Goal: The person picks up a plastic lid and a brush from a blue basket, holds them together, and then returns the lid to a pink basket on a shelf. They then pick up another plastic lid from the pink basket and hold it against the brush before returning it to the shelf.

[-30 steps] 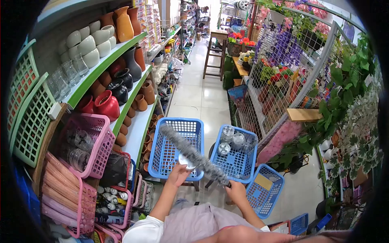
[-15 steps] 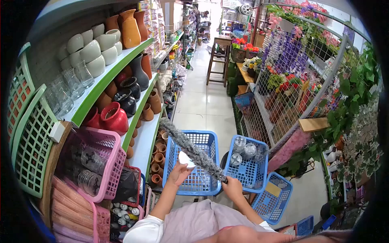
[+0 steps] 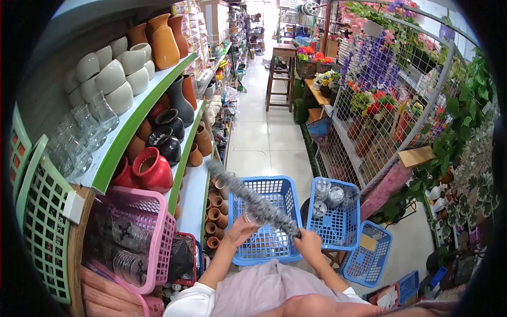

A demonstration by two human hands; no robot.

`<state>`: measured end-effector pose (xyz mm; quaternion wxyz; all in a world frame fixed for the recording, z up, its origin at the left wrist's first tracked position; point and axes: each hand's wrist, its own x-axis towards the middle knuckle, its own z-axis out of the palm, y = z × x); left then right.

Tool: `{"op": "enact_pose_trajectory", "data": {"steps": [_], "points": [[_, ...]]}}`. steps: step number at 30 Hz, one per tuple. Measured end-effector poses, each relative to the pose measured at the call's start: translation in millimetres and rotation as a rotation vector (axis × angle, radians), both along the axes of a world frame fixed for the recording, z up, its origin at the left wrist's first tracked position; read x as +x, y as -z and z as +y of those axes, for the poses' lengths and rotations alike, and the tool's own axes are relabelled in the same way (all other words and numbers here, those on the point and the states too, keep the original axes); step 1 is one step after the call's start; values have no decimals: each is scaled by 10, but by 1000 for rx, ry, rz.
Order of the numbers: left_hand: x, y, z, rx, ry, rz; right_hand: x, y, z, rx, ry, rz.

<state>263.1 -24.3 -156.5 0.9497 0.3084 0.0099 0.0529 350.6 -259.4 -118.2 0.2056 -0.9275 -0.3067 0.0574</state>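
My right hand (image 3: pixel 308 244) is closed around the handle end of a fluffy grey duster (image 3: pixel 260 202), which slants up and away to the left. My left hand (image 3: pixel 240 232) pinches a small round clear container (image 3: pixel 253 215) by its side, with the duster's fibres right beside it and partly covering it. Below both hands is a blue plastic basket (image 3: pixel 264 257) with a lattice bottom. A second blue basket (image 3: pixel 334 246) stands to its right, holding several clear round containers (image 3: pixel 336 196).
A third blue basket (image 3: pixel 384 259) sits lower right. On the left, shelves carry white ceramic pots (image 3: pixel 111 77), glass vases (image 3: pixel 104 112) and a red pot (image 3: pixel 152 169); a pink basket (image 3: pixel 168 232) stands beneath. A wire rack (image 3: pixel 364 121) with artificial flowers lines the right; a wooden stool (image 3: pixel 281 76) stands in the aisle.
The container in my left hand has turned, from a white face showing to a clear look. The duster is blurred by motion. The view has shifted, so the baskets appear further right.
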Motion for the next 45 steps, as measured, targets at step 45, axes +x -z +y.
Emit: {"op": "enact_pose_trajectory", "data": {"steps": [45], "points": [[8,-219,-245,1134,-494,30,97,8,634,901,253,1393]]}}
